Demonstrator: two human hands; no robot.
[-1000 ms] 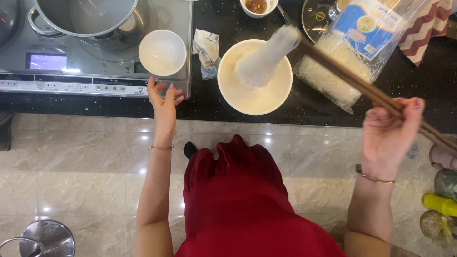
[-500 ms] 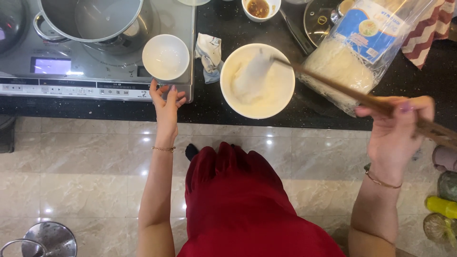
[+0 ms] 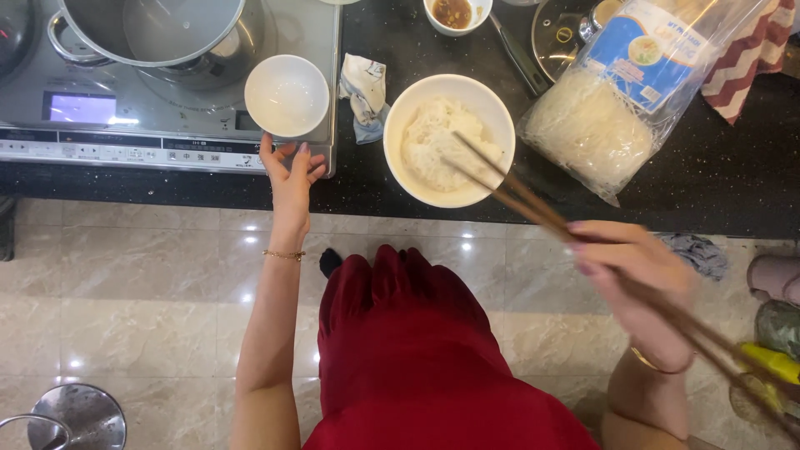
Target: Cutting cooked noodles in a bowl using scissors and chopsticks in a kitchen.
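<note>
The right hand (image 3: pixel 637 271) grips long chopsticks (image 3: pixel 517 196), tips in the noodle bowl (image 3: pixel 448 140) near the bench (image 3: pixel 733 167) edge. The left hand (image 3: pixel 289 171), open, touches the stove (image 3: pixel 167 142) edge beside a small empty bowl (image 3: pixel 287 97).

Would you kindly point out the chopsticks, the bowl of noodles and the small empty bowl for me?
chopsticks (image 3: pixel 500 187), head view, on the shafts above the counter edge.
bowl of noodles (image 3: pixel 398 137), head view, on its bare left rim.
small empty bowl (image 3: pixel 286 96), head view, on its white inside.
</note>
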